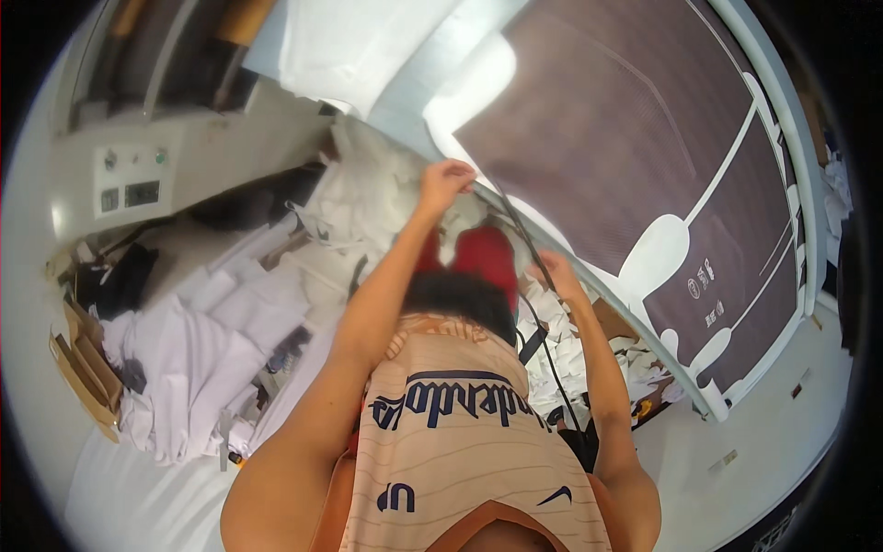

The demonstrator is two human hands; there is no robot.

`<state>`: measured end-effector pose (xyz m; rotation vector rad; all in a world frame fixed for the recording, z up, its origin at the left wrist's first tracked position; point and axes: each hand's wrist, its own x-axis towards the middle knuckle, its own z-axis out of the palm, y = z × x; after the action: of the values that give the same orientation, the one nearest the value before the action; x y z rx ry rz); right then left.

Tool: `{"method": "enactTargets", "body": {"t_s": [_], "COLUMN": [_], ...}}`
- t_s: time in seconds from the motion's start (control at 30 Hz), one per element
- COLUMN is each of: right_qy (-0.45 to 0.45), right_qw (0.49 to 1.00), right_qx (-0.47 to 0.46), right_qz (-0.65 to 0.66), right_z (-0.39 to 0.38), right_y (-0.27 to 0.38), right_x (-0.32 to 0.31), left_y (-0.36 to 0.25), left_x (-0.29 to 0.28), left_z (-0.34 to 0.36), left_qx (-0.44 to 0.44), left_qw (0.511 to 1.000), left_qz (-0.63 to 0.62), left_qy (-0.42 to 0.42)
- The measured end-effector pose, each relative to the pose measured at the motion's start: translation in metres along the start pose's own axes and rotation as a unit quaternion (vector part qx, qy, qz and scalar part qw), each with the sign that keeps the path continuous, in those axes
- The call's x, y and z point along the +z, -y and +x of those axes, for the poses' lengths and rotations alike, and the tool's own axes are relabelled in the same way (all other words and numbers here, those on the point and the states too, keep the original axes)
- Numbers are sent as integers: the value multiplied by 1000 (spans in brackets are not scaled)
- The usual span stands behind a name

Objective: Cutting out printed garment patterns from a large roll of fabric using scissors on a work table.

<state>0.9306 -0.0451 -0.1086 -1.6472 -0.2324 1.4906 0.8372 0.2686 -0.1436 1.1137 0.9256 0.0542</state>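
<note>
Black strip (525, 235), upper centre of the frame, is seemingly being guided by the brown sheet (579, 120), left hand (448, 187) pinched (on what, unclear), right hand (561, 276) apparently gripping it; steady tension likely needed next.

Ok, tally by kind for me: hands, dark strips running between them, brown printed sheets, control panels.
Hands: 2 (left hand, right hand)
Dark strip between them: 1
Brown printed sheet: 1
Control panel: 1
Total: 5
</note>
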Motion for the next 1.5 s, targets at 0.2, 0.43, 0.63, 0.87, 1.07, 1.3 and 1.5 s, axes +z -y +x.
{"method": "enactTargets", "body": {"t_s": [0.2,0.43,0.63,0.87,1.07,1.3,1.5], "right_qy": [0,8,3,6,-18,-52,-109], "right_qw": [999,995,995,990,997,998,994], "right_qx": [22,27,1,-21,-9,-10,18], "right_qz": [-38,-91,-98,-139,-73,-43,3], "right_z": [5,11,25,52,67,85,70], "right_y": [7,7,12,29,67,97,91], "right_x": [-9,-16,-5,2,29,68,91], "left_y": [4,3,-2,-6,-5,-24,-88], "left_x": [-6,-2,-7,-12,-19,-51,-39], "left_z": [0,3,4,6,6,1,12], "left_qx": [-5,-5,-27,-48,-46,-45,214], "left_qw": [1000,999,999,998,997,998,875], "left_qz": [-12,-35,-11,-33,-61,-8,344], "left_qy": [-8,-27,-24,15,11,35,-264]}}
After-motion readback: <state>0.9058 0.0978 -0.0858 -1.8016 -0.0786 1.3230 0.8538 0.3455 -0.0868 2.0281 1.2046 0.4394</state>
